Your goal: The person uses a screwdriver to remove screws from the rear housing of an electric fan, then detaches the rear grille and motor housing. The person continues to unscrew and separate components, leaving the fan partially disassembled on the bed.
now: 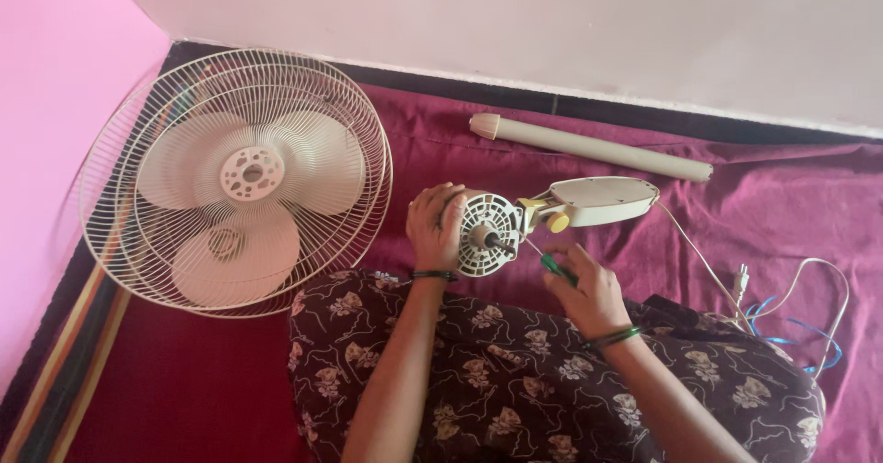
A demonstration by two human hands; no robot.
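Far to the left of the hands, the fan guard (pixel 235 180) lies flat on the maroon cloth (pixel 184 380) that covers the floor. It works like a shallow basket: the cream fan blades (pixel 248 176) rest inside the wire cage, and I see nothing else in it.

The left hand (pixel 435 226) is wrapped around the back of the fan motor (pixel 487 233), fingers curled over the housing, so the round vented face with its short shaft looks toward the right hand. The motor sits just above the person's lap, on the edge of the patterned dress (pixel 515 380).

The right hand (pixel 589 293) is closed around a green-handled screwdriver (pixel 556 266), and the thin blade goes up to the motor face. I cannot tell if the tip sits in a screw. In my judgement, the work goes well if the left hand keeps the motor from turning and the blade stays straight in line with the screw, pressed in firmly.

Above the right hand, the cream neck piece (pixel 602 201) with a yellow knob joins the motor. Beyond it lies a grey pole (pixel 593 148). To the far right, a white cable (pixel 736 288) and blue wires (pixel 782 334) lie loose on the cloth.
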